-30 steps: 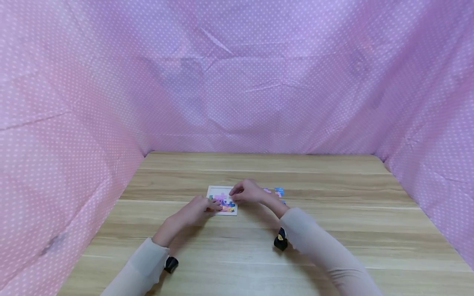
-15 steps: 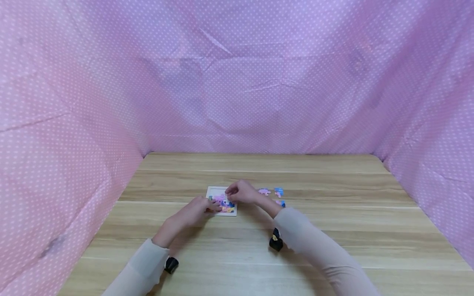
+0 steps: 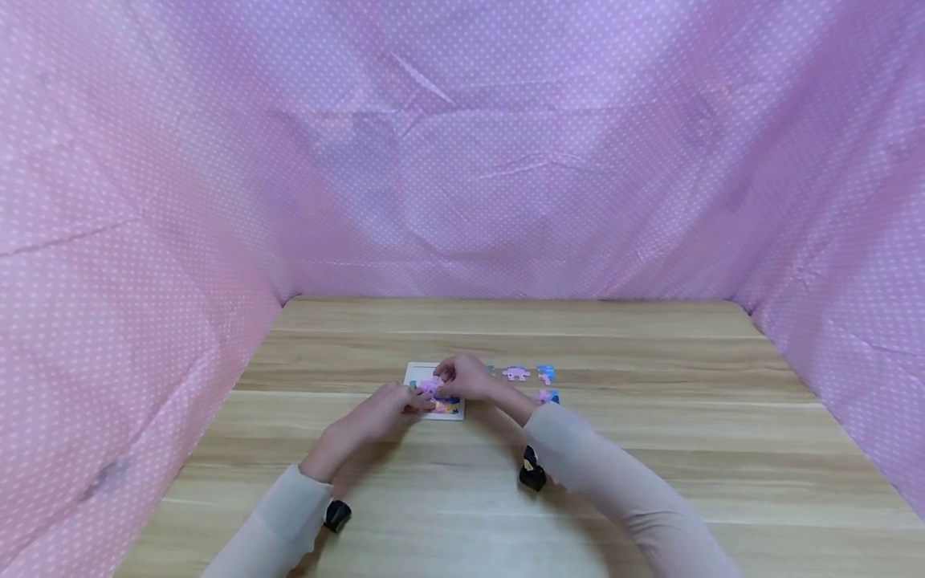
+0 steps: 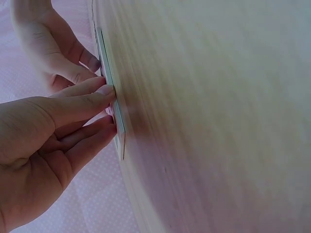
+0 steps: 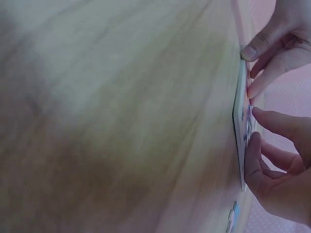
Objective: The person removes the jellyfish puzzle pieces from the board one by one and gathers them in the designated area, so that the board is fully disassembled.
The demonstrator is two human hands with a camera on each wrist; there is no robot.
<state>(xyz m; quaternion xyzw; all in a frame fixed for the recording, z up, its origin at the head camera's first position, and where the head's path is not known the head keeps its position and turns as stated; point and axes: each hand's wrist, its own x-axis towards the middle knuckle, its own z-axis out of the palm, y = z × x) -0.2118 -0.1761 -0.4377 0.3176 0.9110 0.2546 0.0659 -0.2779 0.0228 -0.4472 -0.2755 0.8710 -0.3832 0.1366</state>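
A small white-bordered jigsaw tray [image 3: 416,371], partly filled with pink, blue and yellow pieces, lies on the table in the head view. My left hand [image 3: 381,411] holds its near left side, the thumb at the tray edge and fingertips on the picture. From the right, my right hand [image 3: 468,378] reaches over the tray, thumb and finger pinching a puzzle piece low over the picture; the fingers hide most of that piece. In the right wrist view the right hand [image 5: 282,165] is close beside the left hand [image 5: 279,46], both at the tray's surface.
Loose pieces lie right of the tray on the wooden table [image 3: 650,401]: a pink piece [image 3: 516,374], a blue-and-pink piece [image 3: 545,374] and another piece [image 3: 548,396]. A greenish piece [image 3: 491,368] shows partly behind the right hand. Pink dotted cloth [image 3: 462,160] surrounds the table.
My right hand has shifted left across the tray, toward the left hand's fingertips, uncovering more of the loose pieces. The left hand stays where it was.
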